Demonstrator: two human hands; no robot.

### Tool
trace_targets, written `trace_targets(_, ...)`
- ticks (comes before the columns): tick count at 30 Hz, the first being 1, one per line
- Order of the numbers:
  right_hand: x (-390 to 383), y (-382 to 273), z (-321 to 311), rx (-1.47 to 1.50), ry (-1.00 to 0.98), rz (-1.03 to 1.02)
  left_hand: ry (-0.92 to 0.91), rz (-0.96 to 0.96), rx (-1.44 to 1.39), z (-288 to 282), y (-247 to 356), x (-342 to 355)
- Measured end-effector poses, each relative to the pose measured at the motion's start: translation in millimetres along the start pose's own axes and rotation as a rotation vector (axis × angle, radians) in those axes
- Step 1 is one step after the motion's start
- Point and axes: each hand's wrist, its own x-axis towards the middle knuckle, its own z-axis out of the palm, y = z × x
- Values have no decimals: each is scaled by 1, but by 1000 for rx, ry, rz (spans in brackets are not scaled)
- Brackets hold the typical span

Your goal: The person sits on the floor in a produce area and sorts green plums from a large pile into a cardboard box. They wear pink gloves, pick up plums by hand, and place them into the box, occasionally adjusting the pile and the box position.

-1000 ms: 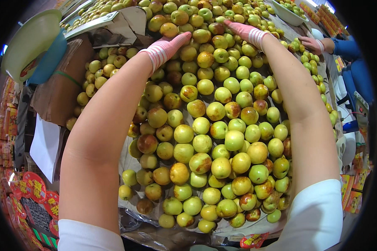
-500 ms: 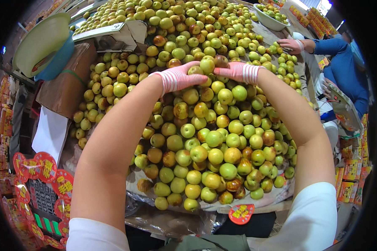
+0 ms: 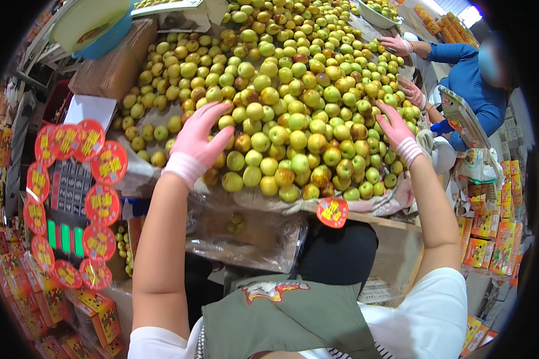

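A broad heap of jujubes (image 3: 290, 140), round and green with brown patches, covers the table in front of me. My left hand (image 3: 199, 136), in a pink glove with a striped cuff, rests against the heap's left front side with its fingers spread. At the right side my right hand (image 3: 397, 130), gloved alike, has its fingers apart along the fruit. Both hands are open around the pile's two sides, and neither grips a fruit.
At the left stand a keypad panel (image 3: 69, 197) ringed with red stickers, a cardboard box (image 3: 111, 69) and a blue basin (image 3: 111, 39). A plastic-lined box (image 3: 245, 239) sits below the table's front edge. A co-worker in a blue sleeve (image 3: 455, 52) reaches in from the right.
My hands have parted from close together over the far fruit and come nearer to me, to the heap's left and right sides. The heap has drawn nearer, and the view has shifted.
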Motion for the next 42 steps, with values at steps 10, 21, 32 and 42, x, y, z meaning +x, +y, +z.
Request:
trace_targets(10, -60, -104, 69, -206, -23, 442, 46, -373, -209, 0, -25, -141)
trace_targets(21, -15, -277, 101, -222, -147, 202, -64, -394, -49, 27, -59, -111)
trace_targets(32, -65, -160, 69, 181, 69, -128, -191, -363, 22, 18, -56, -98)
trace_targets(42, -64, -225, 97, -36, -117, 216, -83, -301, -54, 20, -45, -87)
